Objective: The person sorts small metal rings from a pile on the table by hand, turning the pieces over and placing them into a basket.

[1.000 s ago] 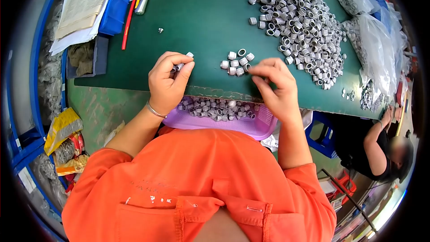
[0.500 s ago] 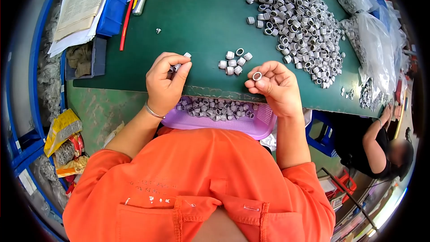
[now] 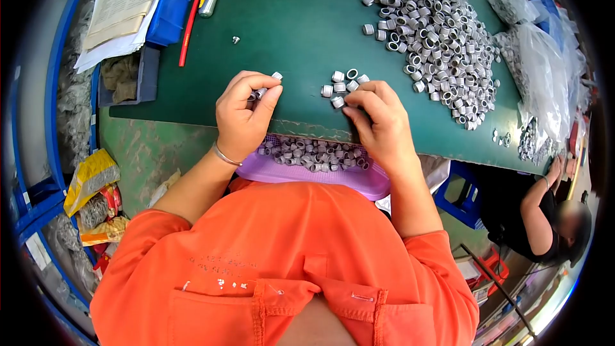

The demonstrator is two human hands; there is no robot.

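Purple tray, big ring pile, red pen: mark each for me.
purple tray [image 3: 378, 186], head view, its right rim.
big ring pile [image 3: 435, 32], head view, middle of the heap.
red pen [image 3: 189, 29], head view, mid-shaft.

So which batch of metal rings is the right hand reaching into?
The small cluster by the mat's near edge, under the right hand; the big heap lies farther back, and the tray's rings sit below the table edge.
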